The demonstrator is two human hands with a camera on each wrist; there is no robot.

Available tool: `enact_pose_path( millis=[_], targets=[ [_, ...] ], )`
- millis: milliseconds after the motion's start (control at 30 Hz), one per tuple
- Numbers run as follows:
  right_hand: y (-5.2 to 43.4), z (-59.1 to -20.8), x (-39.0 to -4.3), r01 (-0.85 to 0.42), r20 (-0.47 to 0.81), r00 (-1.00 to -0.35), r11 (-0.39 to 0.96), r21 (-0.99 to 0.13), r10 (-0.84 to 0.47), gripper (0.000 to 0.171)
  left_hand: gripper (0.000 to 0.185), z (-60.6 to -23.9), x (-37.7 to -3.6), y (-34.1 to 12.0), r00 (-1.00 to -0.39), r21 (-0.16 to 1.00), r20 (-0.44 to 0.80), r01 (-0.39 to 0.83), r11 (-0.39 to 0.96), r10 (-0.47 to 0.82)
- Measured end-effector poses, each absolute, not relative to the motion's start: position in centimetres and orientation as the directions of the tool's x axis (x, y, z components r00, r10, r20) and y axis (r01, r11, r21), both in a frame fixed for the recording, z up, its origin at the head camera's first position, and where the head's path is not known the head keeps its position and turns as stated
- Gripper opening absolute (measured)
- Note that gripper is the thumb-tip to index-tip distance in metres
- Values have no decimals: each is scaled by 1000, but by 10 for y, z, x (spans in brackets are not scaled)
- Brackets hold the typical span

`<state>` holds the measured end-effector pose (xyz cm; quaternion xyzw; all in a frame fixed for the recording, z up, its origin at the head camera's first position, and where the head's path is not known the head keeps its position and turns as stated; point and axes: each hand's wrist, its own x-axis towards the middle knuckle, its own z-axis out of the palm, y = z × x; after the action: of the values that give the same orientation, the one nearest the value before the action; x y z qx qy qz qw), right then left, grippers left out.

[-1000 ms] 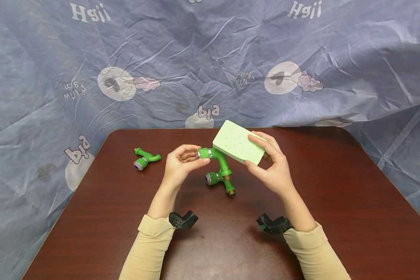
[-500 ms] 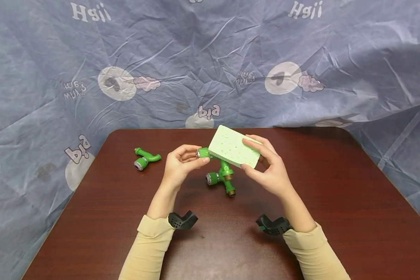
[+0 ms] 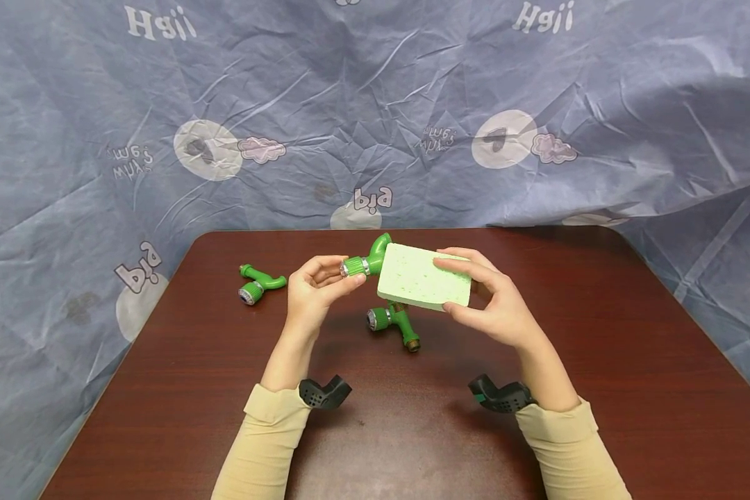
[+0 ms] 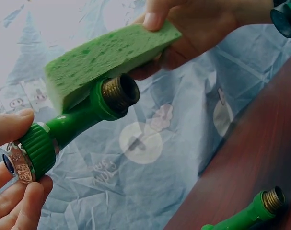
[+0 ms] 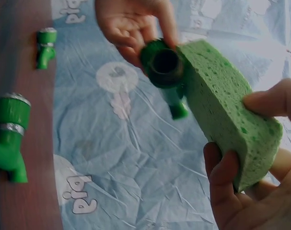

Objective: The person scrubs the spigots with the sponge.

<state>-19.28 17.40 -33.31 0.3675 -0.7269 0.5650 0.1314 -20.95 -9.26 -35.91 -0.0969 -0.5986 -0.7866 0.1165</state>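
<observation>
1. Head view: left hand [image 3: 312,292] pinching ribbed collar of held green tap fitting [image 3: 365,262], raised above tabletop [image 3: 600,361] centre.
2. Right hand [image 3: 494,302] gripping green sponge [image 3: 421,283], pressed flat against fitting's bend.
3. Change over last second: sponge lowered from tilted to near level; fitting's elbow rotated upward, now showing above sponge. Judged: wiping in progress, fresh face presented.
4. Second fitting [image 3: 395,324] on tabletop beneath sponge; third fitting [image 3: 259,282] near left edge.
5. Containers: none visible.
</observation>
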Motion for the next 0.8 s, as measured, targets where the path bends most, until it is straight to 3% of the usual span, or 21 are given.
enact_pose_path(
  millis=[367,800],
  targets=[
    [166,-337,-193,-708,641,-681,93,-700,-356,58,42,-361,-210,-88,-950,921,309,309,-237,-39],
    [148,-326,-182,-692,666,-721,152,-705,-194,55,41,-362,-206,-78,-928,914,371,356,-196,44]
  ],
)
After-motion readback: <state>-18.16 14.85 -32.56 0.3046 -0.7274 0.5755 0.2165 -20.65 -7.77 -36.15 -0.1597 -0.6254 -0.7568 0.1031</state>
